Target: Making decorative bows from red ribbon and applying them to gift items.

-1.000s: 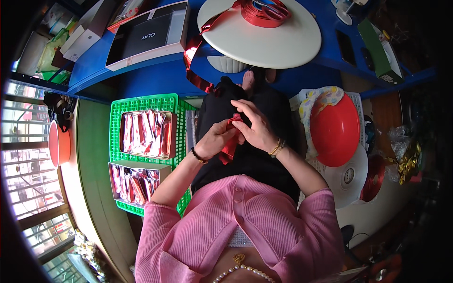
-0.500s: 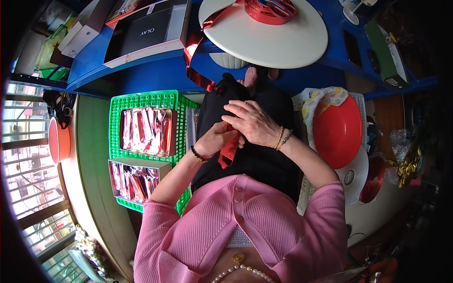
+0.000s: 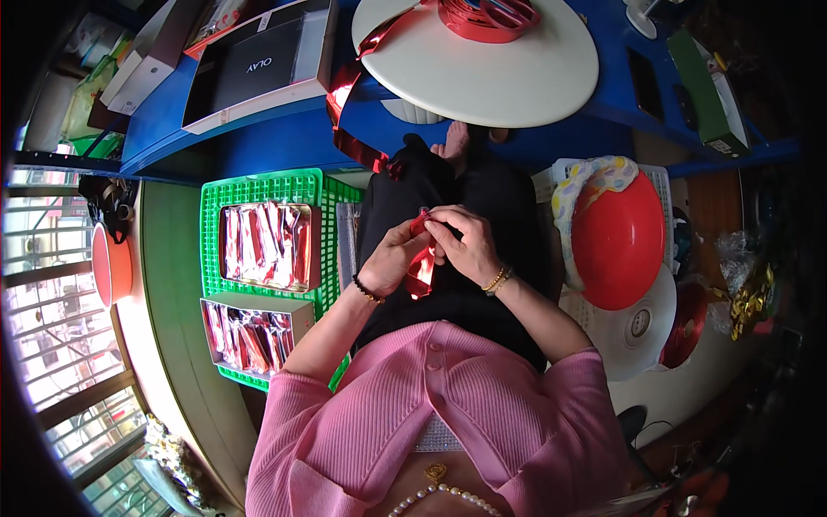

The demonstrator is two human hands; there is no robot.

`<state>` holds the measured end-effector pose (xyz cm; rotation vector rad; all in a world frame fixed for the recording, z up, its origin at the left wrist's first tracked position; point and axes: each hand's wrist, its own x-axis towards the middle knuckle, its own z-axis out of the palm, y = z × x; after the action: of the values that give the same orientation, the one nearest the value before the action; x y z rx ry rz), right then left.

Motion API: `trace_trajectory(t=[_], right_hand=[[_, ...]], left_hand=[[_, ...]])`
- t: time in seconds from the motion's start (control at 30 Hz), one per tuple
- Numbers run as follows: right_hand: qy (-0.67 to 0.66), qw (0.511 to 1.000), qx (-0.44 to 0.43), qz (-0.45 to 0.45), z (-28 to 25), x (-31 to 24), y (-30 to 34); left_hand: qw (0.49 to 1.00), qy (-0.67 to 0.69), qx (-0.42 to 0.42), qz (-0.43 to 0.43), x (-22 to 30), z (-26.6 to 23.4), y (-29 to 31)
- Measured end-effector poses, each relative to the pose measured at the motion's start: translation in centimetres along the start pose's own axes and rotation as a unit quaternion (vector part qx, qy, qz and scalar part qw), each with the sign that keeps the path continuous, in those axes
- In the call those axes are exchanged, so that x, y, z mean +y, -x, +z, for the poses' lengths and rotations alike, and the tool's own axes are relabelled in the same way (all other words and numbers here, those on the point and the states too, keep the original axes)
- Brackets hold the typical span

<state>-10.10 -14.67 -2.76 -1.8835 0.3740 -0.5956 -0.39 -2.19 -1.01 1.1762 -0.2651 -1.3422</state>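
Note:
A shiny red ribbon is folded into a flat strip between my two hands, above my lap. My left hand is closed on its middle, and the lower end hangs toward me. At the upper end, my right hand pinches the ribbon with thumb and fingers; exactly how it is folded there is hidden. Another length of red ribbon trails down from a red ribbon roll on the round white stool top. Scissors lie on the roll.
At my left, a green plastic basket carries two boxes full of folded red strips. On my right are a red bowl and a white ribbon spool. An open box, a phone and a green box lie on the blue table.
My right hand has turned from lying flat over the ribbon to pinching its upper end. My left hand keeps its hold. The view has shifted slightly.

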Motion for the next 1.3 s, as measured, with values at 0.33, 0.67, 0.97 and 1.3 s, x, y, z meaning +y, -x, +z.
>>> trace_trajectory(t=[0.33,0.67,0.97,1.3], right_hand=[[-0.128,0.977,-0.041,0.165,1.3,0.0,0.1],[-0.418,0.845,-0.165,0.290,1.3,-0.2,1.7],[-0.274,0.946,-0.095,0.144,1.9,-0.2,1.4],[-0.210,0.959,-0.030,0.187,2.2,-1.4,-0.5]], left_hand=[[0.984,0.134,0.105,0.053,-0.7,-0.9,-1.7],[0.980,0.117,0.126,0.097,2.7,-0.8,-1.0],[0.953,0.251,0.118,0.121,2.5,-1.0,-1.5],[0.962,0.171,0.148,0.151,2.5,0.3,-1.1]])
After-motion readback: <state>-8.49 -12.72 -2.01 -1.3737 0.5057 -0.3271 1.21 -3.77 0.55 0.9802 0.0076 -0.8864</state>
